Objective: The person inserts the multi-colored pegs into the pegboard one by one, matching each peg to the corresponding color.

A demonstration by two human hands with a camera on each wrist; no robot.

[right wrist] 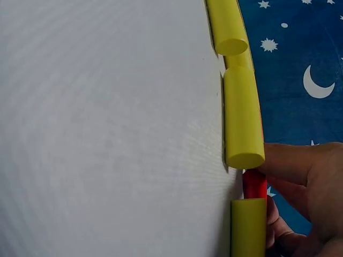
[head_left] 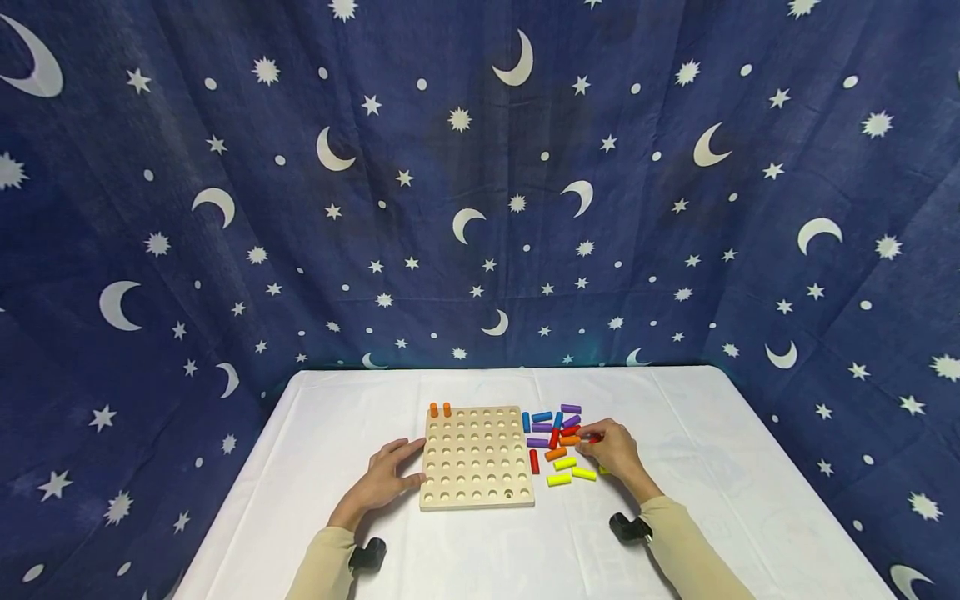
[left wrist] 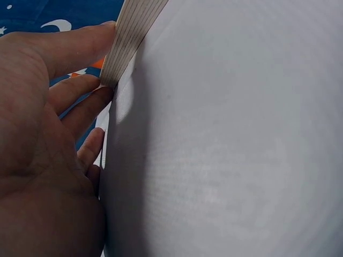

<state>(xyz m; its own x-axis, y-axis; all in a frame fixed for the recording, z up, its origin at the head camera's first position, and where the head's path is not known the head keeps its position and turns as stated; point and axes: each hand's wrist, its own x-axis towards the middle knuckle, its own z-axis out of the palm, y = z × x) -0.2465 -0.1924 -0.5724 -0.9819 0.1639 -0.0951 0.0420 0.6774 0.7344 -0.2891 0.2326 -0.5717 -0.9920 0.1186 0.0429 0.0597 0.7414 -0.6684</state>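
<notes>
A wooden board [head_left: 476, 458] with rows of holes lies flat, two orange pegs [head_left: 440, 409] upright at its back left corner. My left hand [head_left: 381, 482] touches its left side with fingers spread; in the left wrist view the hand [left wrist: 48, 128] has fingertips against the board's layered edge [left wrist: 131, 40]. Over the loose pegs, my right hand [head_left: 617, 450] has thumb and forefinger at the right end of an orange peg [head_left: 569, 441]. A red peg [head_left: 595, 438] shows under this hand. In the right wrist view, yellow pegs [right wrist: 244, 118] hide the right hand's [right wrist: 316, 198] fingertips; whether they pinch a peg cannot be told.
Loose blue [head_left: 542, 417], purple [head_left: 571, 408], red [head_left: 534, 462], orange [head_left: 556, 454] and yellow [head_left: 558, 480] pegs lie close together right of the board. A white cloth [head_left: 360, 400] covers the table. Behind it hangs a dark blue curtain [head_left: 427, 317] with moons and stars.
</notes>
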